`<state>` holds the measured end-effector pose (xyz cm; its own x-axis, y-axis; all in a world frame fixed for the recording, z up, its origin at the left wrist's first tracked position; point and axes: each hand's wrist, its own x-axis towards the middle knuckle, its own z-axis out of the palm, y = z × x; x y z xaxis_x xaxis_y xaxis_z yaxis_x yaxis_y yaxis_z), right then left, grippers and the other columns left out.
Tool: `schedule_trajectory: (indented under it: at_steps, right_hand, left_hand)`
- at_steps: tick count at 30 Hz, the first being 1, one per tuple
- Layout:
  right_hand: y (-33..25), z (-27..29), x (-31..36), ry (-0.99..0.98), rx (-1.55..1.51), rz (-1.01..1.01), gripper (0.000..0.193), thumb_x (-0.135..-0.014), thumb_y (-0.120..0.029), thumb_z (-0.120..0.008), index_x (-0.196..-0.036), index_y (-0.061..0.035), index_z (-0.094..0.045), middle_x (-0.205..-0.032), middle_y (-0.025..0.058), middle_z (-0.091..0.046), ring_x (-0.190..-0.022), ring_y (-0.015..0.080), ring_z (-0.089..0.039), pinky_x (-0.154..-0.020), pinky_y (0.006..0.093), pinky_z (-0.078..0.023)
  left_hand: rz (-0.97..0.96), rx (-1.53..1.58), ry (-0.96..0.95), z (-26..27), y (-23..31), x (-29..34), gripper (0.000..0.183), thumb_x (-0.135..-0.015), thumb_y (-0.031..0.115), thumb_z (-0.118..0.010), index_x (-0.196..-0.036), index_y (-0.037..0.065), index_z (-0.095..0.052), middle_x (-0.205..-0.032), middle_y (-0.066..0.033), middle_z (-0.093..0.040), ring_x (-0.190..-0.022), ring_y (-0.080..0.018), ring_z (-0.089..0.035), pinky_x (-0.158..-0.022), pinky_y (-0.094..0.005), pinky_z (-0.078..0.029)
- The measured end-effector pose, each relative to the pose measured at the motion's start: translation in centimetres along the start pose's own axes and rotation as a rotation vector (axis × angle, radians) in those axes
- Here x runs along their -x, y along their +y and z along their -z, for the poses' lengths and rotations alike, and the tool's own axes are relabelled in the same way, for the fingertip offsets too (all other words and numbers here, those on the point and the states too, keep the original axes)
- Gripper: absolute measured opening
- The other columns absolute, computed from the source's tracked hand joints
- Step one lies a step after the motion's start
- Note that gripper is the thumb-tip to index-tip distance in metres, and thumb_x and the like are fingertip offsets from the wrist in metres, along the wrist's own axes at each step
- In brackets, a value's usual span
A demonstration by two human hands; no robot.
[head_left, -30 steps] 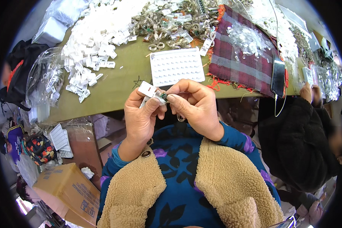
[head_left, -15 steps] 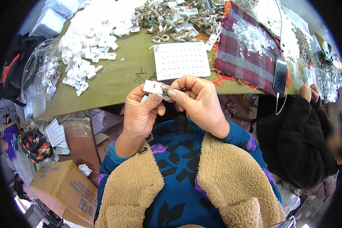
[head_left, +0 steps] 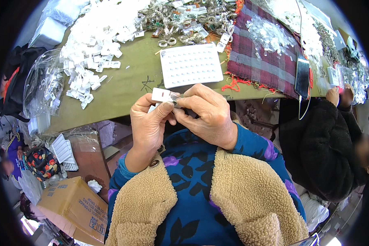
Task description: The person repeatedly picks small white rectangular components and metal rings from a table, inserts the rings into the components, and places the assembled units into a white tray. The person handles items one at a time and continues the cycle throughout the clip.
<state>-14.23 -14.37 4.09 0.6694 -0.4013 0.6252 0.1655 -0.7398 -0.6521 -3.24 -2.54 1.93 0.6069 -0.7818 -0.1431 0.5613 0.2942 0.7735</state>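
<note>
Between the thumb and fingers of my left hand [head_left: 149, 125] is a small white plastic casing [head_left: 160, 94] with a slot in its face. It is held just past the table's front edge. My right hand [head_left: 209, 115] is closed at the casing's right end, fingertips pressed on a small part [head_left: 175, 102] with a dark bit showing. The fingers hide most of that part, and its kind is unclear. Beyond my hands lies a white tray [head_left: 191, 65] with rows of small bumps.
White casings [head_left: 86, 78] are heaped at the left; coiled cables [head_left: 180, 24] pile up at the back. A plaid cloth [head_left: 258, 65] bears clear plastic bits [head_left: 270, 35], with a phone [head_left: 302, 78] beside it. A co-worker [head_left: 322, 143] sits at right. A cardboard box [head_left: 76, 205] stands lower left.
My right fingers have curled in closer around the casing's right end, covering more of the small green-and-dark part. Both hands have shifted slightly left in the picture, and the whole view has moved a little.
</note>
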Motion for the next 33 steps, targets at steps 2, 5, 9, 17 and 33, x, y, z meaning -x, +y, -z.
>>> schedule_trajectory:
  at_steps: [2, 5, 9, 17, 33]
  right_hand:
    - [0.3, 0.1, -0.1, -0.022, 0.025, 0.054, 0.018, -0.072, 0.001, -0.077, -0.083, 0.0001, -0.064, -0.081, 0.0090, -0.057, -0.067, 0.0258, -0.059, -0.058, 0.0330, -0.049]
    - [0.2, 0.3, 0.0, -0.002, -0.069, 0.000, 0.018, -0.073, 0.003, -0.075, -0.083, -0.0002, -0.061, -0.082, 0.0087, -0.055, -0.062, 0.0217, -0.055, -0.054, 0.0315, -0.045]
    - [-0.6, 0.9, 0.6, -0.069, -0.341, -0.414, 0.020, -0.077, 0.009, -0.071, -0.094, 0.0023, -0.062, -0.093, 0.0051, -0.056, -0.064, 0.0076, -0.052, -0.055, 0.0213, -0.041]
    - [-0.7, 0.9, 0.8, -0.068, -0.327, -0.411, 0.009, -0.080, 0.007, -0.064, -0.086, 0.0007, -0.060, -0.090, 0.0044, -0.058, -0.063, 0.0050, -0.044, -0.054, 0.0203, -0.037]
    - [-0.4, 0.4, 0.6, -0.049, -0.244, -0.241, 0.014, -0.079, 0.008, -0.066, -0.090, 0.0005, -0.063, -0.092, 0.0081, -0.061, -0.059, 0.0059, -0.048, -0.050, 0.0207, -0.038]
  left_hand:
    - [-0.035, -0.048, -0.007, -0.4, 0.0, 0.2, 0.018, -0.085, 0.001, -0.074, -0.101, -0.003, -0.067, -0.098, -0.0150, -0.072, -0.064, -0.0120, -0.062, -0.054, -0.0221, -0.052]
    - [-0.085, -0.137, -0.003, -0.9, 0.1, 0.4, 0.020, -0.084, 0.001, -0.075, -0.101, -0.003, -0.066, -0.096, -0.0134, -0.071, -0.067, -0.0117, -0.062, -0.055, -0.0224, -0.052]
    - [-0.192, -0.203, -0.039, -0.7, 0.3, 0.1, 0.021, -0.084, 0.001, -0.076, -0.101, -0.002, -0.064, -0.097, -0.0126, -0.068, -0.067, -0.0101, -0.060, -0.054, -0.0216, -0.050]
    - [-0.380, -0.266, -0.124, -0.6, 0.0, 0.1, 0.024, -0.086, 0.001, -0.073, -0.101, -0.002, -0.055, -0.104, -0.0164, -0.062, -0.068, -0.0119, -0.062, -0.049, -0.0206, -0.052]
    - [-0.280, -0.096, -0.148, -0.4, -0.1, 0.0, 0.022, -0.088, 0.001, -0.071, -0.102, -0.003, -0.054, -0.101, -0.0171, -0.062, -0.069, -0.0166, -0.065, -0.052, -0.0270, -0.058]
